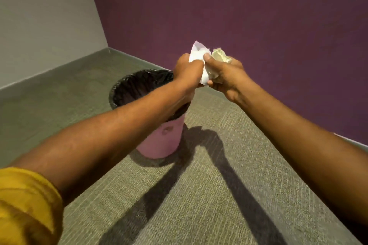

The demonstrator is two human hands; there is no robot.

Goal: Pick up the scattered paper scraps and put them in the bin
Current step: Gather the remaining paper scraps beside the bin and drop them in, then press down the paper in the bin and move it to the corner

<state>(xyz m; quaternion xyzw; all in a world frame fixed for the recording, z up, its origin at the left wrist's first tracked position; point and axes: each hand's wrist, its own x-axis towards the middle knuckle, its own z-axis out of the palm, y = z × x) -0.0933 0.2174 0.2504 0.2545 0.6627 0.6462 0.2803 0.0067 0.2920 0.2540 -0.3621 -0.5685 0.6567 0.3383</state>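
At frame centre, I see left hand (186, 70) clenched round a white scrap (196, 51), right hand (227, 77) round a crumpled scrap (219, 56); bin (161, 141) opens just lower left, nearest the left hand.

The bin (160, 141) stands on the carpet (199, 195) near the wall corner (107, 45). Above it, the left hand (187, 71) and right hand (226, 77) meet, gripping paper scraps (197, 51) between them, apparently just beyond the bin's right rim.
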